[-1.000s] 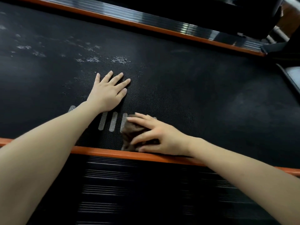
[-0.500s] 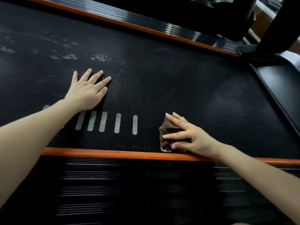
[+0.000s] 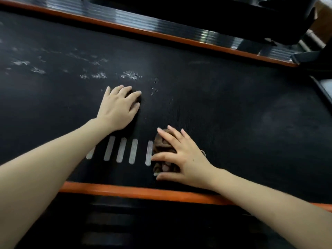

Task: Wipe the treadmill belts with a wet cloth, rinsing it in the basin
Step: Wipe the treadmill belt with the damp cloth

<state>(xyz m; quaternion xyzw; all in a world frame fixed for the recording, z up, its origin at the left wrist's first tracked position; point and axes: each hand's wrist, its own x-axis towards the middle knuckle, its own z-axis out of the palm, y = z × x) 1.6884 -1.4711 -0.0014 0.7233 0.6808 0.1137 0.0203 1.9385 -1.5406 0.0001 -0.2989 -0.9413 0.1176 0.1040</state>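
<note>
Both my hands are down on the black treadmill belt [image 3: 233, 114], seen from the camera on my head looking down. My left hand [image 3: 119, 108], at about ten o'clock from the middle of the frame, lies palm down with its fingers loose, holding nothing. I judge it is there to prop me as I lean over. My right hand [image 3: 181, 159], at about six o'clock, spreads its fingers over a bunched brown cloth [image 3: 162, 148] and presses it onto the belt rather than clenching it, which suits scrubbing. The cloth sits just beside the rightmost of five short white stripes [image 3: 122, 150] and near the orange edge strip [image 3: 125, 190] at six o'clock. Pale smeared patches [image 3: 131, 75] run across the belt from nine to twelve o'clock, beyond my left hand and well apart from the cloth. I judge they are not yet wiped.

Much of the cloth is hidden under my palm and fingers, so I cannot tell its full shape or how wet it is. My left forearm partly covers the leftmost stripe. No basin is in view. Dark shapes at one to two o'clock are cut off by the frame and too dim to name.
</note>
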